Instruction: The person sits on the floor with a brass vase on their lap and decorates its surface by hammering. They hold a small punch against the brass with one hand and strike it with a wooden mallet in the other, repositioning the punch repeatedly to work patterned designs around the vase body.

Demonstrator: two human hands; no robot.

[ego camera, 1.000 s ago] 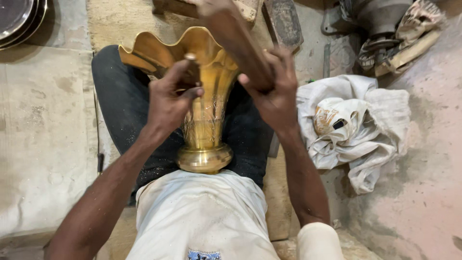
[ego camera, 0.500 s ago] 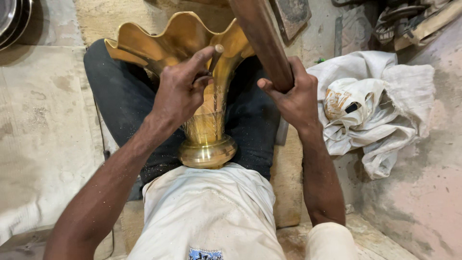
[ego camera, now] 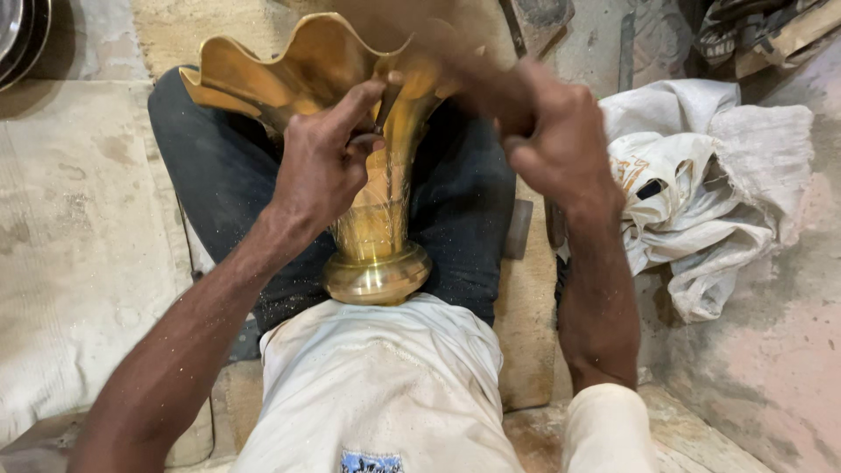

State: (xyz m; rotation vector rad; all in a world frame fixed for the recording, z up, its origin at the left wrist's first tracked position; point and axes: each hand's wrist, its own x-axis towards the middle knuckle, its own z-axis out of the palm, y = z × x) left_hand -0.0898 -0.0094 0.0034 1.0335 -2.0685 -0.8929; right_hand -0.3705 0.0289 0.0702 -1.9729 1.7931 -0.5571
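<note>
Head view looked straight down on a seated person with a brass vase lying along the lap, its round foot pressed against the belly of a pale shirt and its wavy, flared mouth pointing away toward the far edge of the floor mat.

Left hand was closed round the narrow neck of the vase, forefinger stretched up along the flare. Right hand was clenched on something blurred above the mouth; what it gripped could not be made out, though it looked like a brown handle or stick.

Judging by its sheen and thick rolled foot, the vase was probably rigid sheet metal, fairly heavy for its size and slick where polished. Its scalloped rim seemed the weak part, thin and easy to dent, so it should not bear a grip. The neck, where the left hand sat, offered the surest hold, with the foot braced against the body as a second support.

A crumpled white cloth lay on the floor toward the right edge, apart from the vase, and dark metal dishes showed at the far left corner.
</note>
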